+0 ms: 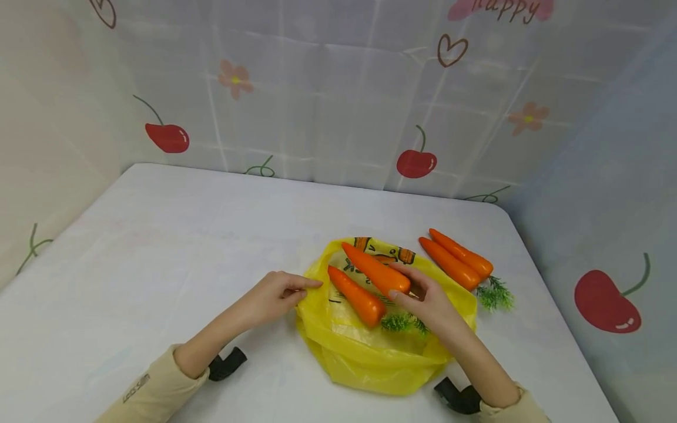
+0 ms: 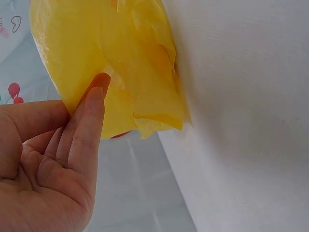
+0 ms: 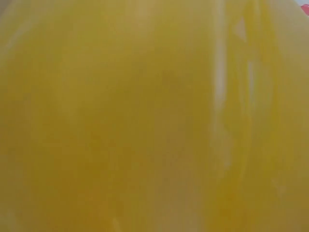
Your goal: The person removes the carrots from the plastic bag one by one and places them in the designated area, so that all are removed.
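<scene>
1. Orange carrot (image 1: 374,268), in the head view, is over the mouth of the yellow bag (image 1: 391,376), its tip pointing to ten o'clock. The right hand (image 1: 427,298) pinches its thick end between thumb and fingers; the forearm enters from between four and five o'clock.
2. In the same view, the left hand (image 1: 274,298) is at nine o'clock of the bag, index finger stretched to its rim, forearm coming from eight o'clock. A second carrot (image 1: 358,298) lies inside the bag, with green leaves (image 1: 399,322) near its thick end. Two more carrots (image 1: 448,265) rest on the white table (image 1: 158,264), at two o'clock of the bag.
3. The left wrist view shows what the head view partly hides: the palm side, with thumb and fingers pressed together, pinching the bag's film.
4. The right wrist view is filled with blurred yellow film; from it alone, I cannot tell the right grip.
</scene>
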Demonstrator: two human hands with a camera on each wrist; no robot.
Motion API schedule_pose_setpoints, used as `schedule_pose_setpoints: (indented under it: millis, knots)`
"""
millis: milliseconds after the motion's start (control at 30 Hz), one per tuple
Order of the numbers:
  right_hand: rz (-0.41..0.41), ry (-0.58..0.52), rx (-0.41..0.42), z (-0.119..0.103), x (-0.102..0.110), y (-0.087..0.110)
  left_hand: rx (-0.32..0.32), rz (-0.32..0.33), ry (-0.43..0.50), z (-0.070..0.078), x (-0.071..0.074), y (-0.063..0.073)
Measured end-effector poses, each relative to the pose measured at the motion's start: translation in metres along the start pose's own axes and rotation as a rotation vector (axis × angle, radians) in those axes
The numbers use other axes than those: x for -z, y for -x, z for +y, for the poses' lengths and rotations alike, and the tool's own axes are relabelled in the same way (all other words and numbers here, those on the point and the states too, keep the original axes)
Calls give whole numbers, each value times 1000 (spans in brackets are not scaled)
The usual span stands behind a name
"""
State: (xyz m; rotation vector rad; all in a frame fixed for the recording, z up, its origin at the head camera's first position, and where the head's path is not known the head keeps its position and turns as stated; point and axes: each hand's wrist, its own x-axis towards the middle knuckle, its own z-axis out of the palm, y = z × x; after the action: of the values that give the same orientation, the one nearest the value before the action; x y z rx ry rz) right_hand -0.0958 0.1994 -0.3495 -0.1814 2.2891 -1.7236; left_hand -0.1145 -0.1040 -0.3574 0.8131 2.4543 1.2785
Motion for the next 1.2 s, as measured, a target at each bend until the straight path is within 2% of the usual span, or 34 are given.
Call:
schedule_pose_setpoints:
  millis: [233,467,667,1200]
  knots:
    - [46,29,1,-5,12,0,0,2,-8,2,-1,-1]
    - [82,42,95,-8,23,1,22,3,1,3,-3,-1]
    - [103,41,75,-10,28,3,25,-1,2,2,-4,-1]
    - [153,49,145,-9,48,4,15,1,8,0,-4,-2]
